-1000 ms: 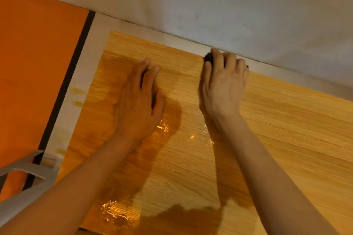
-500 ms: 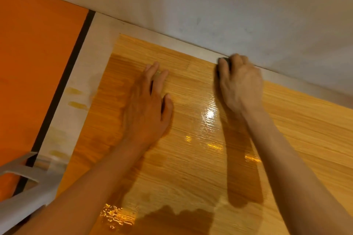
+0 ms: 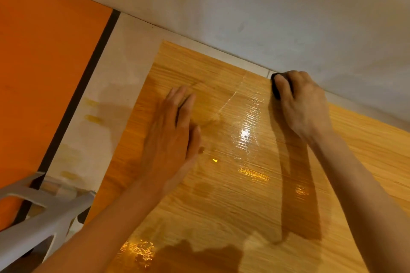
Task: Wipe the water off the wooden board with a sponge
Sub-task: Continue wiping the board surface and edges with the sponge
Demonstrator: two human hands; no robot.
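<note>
A pale plastered wall (image 3: pixel 266 6) is running along the far side, and a whitish floor strip (image 3: pixel 124 68) is lying below it, bordered on the left by a dark band (image 3: pixel 88 77) and an orange panel (image 3: pixel 44 73). The wooden board (image 3: pixel 255 195) is lying flat on this strip, its far edge just beside the foot of the wall. Water (image 3: pixel 244 135) is glistening in a wide sheen across the middle of the board, and a smaller puddle (image 3: pixel 137 250) is shining near the bottom edge. The left hand (image 3: pixel 173 137) is pressing palm down on the board's left part, fingers straight and close together. The right hand (image 3: pixel 304 104) is curling its fingers over a dark sponge (image 3: pixel 276 88) at the board's far edge, close against the wall; only a small black corner of it is showing, so its shape is hard to tell. A grey frame (image 3: pixel 40 210), possibly part of a stand, is jutting in at the lower left.
</note>
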